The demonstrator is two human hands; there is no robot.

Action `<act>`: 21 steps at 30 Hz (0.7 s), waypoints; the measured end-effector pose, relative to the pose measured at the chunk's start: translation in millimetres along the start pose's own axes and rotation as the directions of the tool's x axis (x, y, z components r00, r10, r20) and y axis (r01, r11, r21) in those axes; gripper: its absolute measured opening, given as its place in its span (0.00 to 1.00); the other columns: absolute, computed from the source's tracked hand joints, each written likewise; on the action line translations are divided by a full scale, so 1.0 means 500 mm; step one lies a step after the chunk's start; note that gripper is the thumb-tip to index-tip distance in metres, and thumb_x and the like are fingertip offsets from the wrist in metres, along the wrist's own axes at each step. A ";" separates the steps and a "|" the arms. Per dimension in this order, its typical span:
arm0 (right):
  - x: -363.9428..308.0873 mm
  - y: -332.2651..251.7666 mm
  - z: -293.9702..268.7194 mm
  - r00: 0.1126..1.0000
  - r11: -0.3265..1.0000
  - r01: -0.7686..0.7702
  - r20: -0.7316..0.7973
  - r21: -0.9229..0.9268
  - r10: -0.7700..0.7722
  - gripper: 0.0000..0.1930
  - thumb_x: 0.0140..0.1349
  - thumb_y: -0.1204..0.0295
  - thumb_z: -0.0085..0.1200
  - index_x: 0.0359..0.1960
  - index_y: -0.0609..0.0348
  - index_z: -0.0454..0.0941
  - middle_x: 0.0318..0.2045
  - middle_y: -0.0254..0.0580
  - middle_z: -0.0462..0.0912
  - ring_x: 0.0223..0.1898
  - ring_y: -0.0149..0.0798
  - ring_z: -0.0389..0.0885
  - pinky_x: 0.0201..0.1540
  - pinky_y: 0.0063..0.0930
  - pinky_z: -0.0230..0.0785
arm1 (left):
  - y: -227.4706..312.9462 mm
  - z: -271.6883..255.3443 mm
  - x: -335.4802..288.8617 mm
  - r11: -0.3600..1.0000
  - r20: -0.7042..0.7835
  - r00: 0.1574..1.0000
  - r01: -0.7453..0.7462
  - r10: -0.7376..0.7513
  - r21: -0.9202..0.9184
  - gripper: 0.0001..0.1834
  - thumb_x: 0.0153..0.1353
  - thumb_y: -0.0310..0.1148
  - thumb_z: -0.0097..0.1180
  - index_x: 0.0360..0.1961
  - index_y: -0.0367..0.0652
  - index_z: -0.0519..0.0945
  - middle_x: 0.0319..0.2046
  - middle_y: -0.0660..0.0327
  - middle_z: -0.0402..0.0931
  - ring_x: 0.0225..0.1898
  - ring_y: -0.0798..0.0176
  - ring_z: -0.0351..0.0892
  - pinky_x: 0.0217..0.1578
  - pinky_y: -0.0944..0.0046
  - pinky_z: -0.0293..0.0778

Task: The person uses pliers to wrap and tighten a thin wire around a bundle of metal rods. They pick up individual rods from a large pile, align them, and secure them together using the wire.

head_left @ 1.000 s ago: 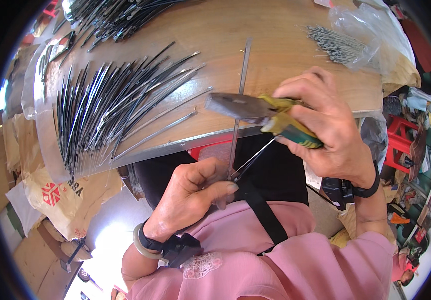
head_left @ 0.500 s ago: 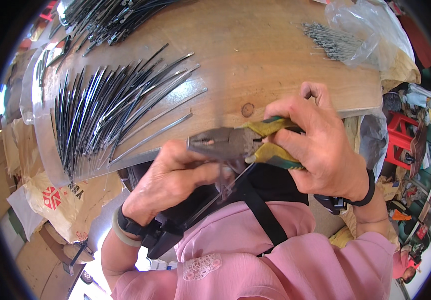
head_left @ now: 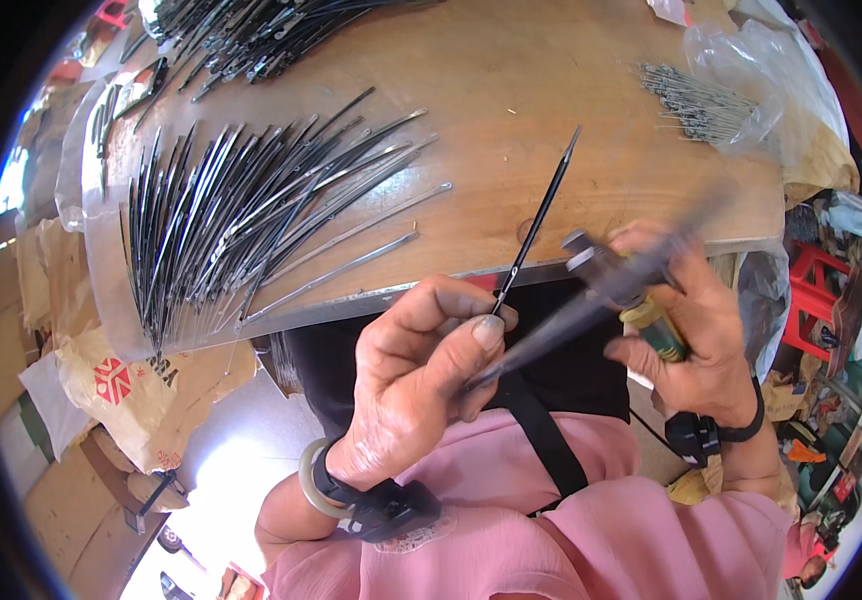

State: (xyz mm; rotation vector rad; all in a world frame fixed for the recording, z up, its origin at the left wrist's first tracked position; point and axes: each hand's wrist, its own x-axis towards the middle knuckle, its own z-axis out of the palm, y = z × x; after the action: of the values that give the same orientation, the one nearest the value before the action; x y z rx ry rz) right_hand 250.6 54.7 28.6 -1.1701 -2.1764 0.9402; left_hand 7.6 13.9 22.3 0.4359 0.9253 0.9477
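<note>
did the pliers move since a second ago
Yes. The pliers in the right hand have moved right along the wooden table's front edge and dropped just below it; earlier they lay over the tabletop near the middle.

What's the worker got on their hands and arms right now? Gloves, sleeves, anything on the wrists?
No gloves: both hands are bare. The left hand has a pale green bangle and a black strap with a small device at the wrist. The right hand has a similar black strap. Pink sleeves cover the upper arms.

Two hands (head_left: 421, 380); one pliers (head_left: 616, 285); one held rod (head_left: 536, 220); many rods (head_left: 241, 215) on table, uncounted; one bag (head_left: 751, 80).
</note>
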 end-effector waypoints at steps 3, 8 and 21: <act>0.003 -0.011 -0.005 0.992 0.999 0.018 0.121 0.035 -0.022 0.21 0.42 0.70 0.71 0.38 0.64 0.80 0.49 0.50 0.76 0.45 0.52 0.78 0.46 0.39 0.71 | 0.003 -0.002 -0.010 0.974 0.009 0.987 -0.158 0.158 0.165 0.05 0.68 0.21 0.50 0.41 0.31 0.75 0.21 0.67 0.71 0.18 0.79 0.62 0.20 0.76 0.57; 0.010 -0.025 0.003 0.967 0.998 0.066 0.246 0.010 -0.067 0.19 0.44 0.72 0.69 0.38 0.65 0.78 0.46 0.52 0.76 0.43 0.51 0.79 0.44 0.37 0.73 | 0.009 0.008 -0.007 0.939 -0.023 0.978 -0.193 0.208 0.285 0.05 0.68 0.21 0.50 0.41 0.33 0.77 0.22 0.68 0.72 0.20 0.80 0.63 0.20 0.77 0.58; 0.058 0.027 -0.024 0.959 0.977 0.193 0.229 -0.092 -0.168 0.20 0.52 0.63 0.65 0.41 0.66 0.78 0.48 0.57 0.78 0.41 0.52 0.82 0.33 0.34 0.78 | 0.052 -0.076 -0.013 0.851 -0.205 0.949 -0.102 0.237 0.515 0.08 0.63 0.30 0.56 0.35 0.36 0.72 0.17 0.63 0.68 0.10 0.73 0.59 0.10 0.74 0.51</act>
State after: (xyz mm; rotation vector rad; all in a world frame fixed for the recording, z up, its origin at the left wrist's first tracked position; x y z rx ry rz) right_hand 250.9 88.9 28.7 -0.9321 -2.4946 0.9133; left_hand -38.4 19.9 22.0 0.8619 1.4041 0.9350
